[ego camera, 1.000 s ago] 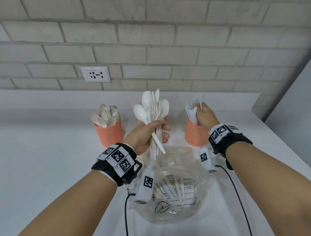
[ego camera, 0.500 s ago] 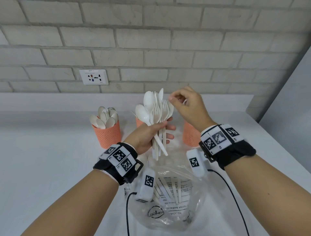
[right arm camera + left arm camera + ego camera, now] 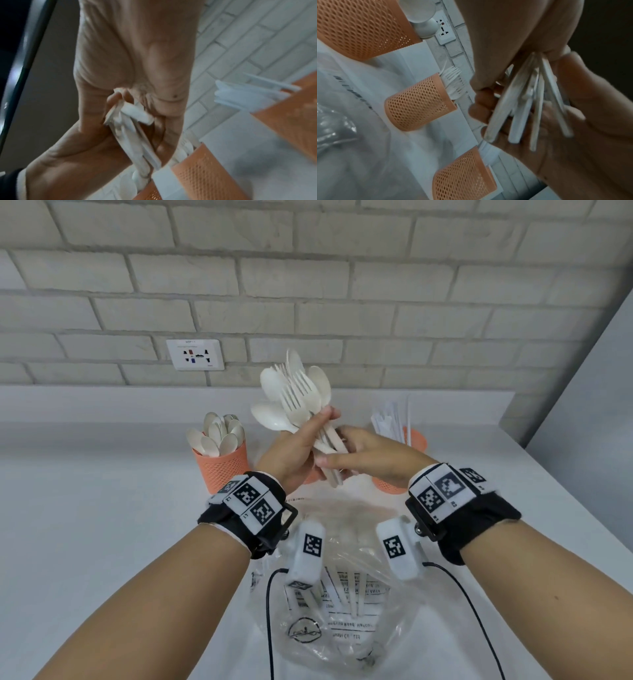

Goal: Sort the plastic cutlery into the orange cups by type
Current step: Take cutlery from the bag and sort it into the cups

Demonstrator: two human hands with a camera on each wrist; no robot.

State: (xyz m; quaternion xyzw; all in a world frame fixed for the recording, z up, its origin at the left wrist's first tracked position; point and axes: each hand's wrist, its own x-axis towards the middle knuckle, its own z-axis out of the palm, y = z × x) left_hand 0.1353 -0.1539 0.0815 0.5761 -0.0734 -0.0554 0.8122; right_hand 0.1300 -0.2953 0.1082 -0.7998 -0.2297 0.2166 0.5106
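Note:
My left hand [image 3: 301,446] grips a bundle of white plastic spoons and forks [image 3: 294,398] upright above the table. My right hand [image 3: 356,453] has come in from the right, and its thumb and fingers close on the bundle's handles [image 3: 133,115] just below the left hand. The left orange cup [image 3: 222,467] holds spoons. Forks [image 3: 453,79] stand in the middle cup [image 3: 418,102], which is mostly hidden behind my hands in the head view. The right cup [image 3: 416,440] holds knives [image 3: 390,419].
A crumpled clear plastic bag [image 3: 342,611] with a few white pieces inside lies on the white table [image 3: 102,525] right below my wrists. A brick wall with a socket [image 3: 195,354] stands behind the cups. A grey panel [image 3: 599,405] bounds the right side.
My right hand left the knife cup, reached the tops of the bundle, then dropped to its handles. The left hand kept holding the bundle and tilted it slightly left.

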